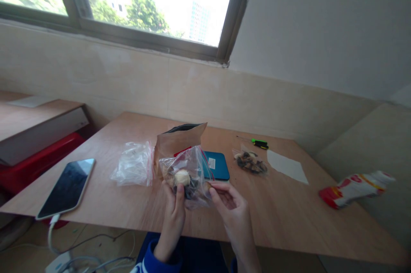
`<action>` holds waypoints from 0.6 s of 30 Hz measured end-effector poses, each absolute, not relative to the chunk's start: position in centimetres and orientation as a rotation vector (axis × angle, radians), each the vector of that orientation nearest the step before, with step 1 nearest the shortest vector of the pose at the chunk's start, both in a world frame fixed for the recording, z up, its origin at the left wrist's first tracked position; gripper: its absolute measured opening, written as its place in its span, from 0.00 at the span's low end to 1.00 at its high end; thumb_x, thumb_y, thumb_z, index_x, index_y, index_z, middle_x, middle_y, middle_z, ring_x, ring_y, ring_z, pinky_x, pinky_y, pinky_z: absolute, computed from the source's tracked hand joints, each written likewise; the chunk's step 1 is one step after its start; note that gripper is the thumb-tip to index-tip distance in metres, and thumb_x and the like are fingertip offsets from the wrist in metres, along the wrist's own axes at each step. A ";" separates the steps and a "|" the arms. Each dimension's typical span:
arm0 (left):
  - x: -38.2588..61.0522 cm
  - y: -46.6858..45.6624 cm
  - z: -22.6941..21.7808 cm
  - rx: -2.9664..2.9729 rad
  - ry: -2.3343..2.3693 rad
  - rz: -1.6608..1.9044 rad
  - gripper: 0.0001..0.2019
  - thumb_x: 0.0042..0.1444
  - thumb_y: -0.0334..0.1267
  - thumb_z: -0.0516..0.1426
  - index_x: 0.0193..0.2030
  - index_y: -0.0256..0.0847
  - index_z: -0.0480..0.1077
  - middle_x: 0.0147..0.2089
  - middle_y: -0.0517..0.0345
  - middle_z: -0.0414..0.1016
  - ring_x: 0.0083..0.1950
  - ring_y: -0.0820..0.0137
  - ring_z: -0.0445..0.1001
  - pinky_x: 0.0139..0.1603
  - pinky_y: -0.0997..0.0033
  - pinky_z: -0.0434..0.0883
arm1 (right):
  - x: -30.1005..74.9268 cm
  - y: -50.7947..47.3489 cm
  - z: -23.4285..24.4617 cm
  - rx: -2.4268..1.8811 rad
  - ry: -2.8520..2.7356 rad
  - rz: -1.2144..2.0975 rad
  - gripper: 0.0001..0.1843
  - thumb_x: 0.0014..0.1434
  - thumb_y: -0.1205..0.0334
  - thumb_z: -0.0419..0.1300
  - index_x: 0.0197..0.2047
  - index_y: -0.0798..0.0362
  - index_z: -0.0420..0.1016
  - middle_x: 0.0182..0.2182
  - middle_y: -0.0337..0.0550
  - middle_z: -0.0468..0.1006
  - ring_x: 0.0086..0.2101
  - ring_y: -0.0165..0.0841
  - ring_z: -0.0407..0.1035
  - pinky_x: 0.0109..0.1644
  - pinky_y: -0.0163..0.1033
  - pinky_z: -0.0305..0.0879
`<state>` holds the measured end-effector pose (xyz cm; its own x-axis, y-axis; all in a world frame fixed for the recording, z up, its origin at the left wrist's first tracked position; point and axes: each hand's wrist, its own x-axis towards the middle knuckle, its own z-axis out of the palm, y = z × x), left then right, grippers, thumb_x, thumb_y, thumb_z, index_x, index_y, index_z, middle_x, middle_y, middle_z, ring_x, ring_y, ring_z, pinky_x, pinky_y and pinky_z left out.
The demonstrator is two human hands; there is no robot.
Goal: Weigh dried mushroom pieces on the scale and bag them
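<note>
In left hand (175, 205), clear filled bag (195, 162)

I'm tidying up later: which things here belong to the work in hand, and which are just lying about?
Apparently in use: held clear bag, piled clear bags, brown pouch, second filled bag, perhaps blue flat object.

Probably lying about: phone, green-handled tool, paper, bottle.

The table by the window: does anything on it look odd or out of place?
Mainly the phone: it lies at the front edge of the table, its white cable hanging down, which looks precarious. The bottle at the far right appears tilted, but I can't tell whether the view just stretches it.
</note>
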<state>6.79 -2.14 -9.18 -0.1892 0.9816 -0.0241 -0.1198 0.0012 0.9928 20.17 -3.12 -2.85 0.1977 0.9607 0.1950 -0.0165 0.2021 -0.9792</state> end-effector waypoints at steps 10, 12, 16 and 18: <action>7.2 -2.4 -7.9 0.877 1.339 1.474 0.39 0.60 0.56 0.50 0.71 0.42 0.40 0.71 0.46 0.55 0.73 0.59 0.47 0.68 0.59 0.57 | 20.1 -2.9 -2.2 -1.154 -1.014 0.907 0.12 0.50 0.55 0.68 0.35 0.53 0.80 0.34 0.45 0.83 0.36 0.36 0.79 0.44 0.40 0.76; 6.9 -2.4 -8.6 0.945 1.358 1.463 0.39 0.59 0.56 0.52 0.71 0.43 0.43 0.70 0.46 0.56 0.73 0.58 0.44 0.69 0.57 0.55 | 20.3 -2.7 -1.7 -1.159 -1.041 0.918 0.12 0.49 0.55 0.68 0.34 0.53 0.80 0.32 0.44 0.83 0.34 0.36 0.78 0.42 0.39 0.76; 6.3 -2.6 -9.4 1.082 1.392 1.507 0.39 0.57 0.56 0.53 0.70 0.41 0.45 0.70 0.44 0.56 0.74 0.56 0.41 0.70 0.53 0.48 | 20.9 -2.0 0.0 -1.155 -1.131 1.010 0.14 0.46 0.52 0.70 0.32 0.54 0.79 0.29 0.44 0.82 0.32 0.37 0.78 0.37 0.39 0.77; 6.1 -2.7 -9.2 1.087 1.388 1.555 0.39 0.57 0.56 0.54 0.70 0.40 0.47 0.70 0.43 0.56 0.73 0.56 0.45 0.70 0.53 0.48 | 21.3 -1.7 0.8 -1.157 -1.168 1.051 0.15 0.45 0.52 0.70 0.31 0.54 0.79 0.28 0.43 0.82 0.31 0.36 0.78 0.37 0.38 0.76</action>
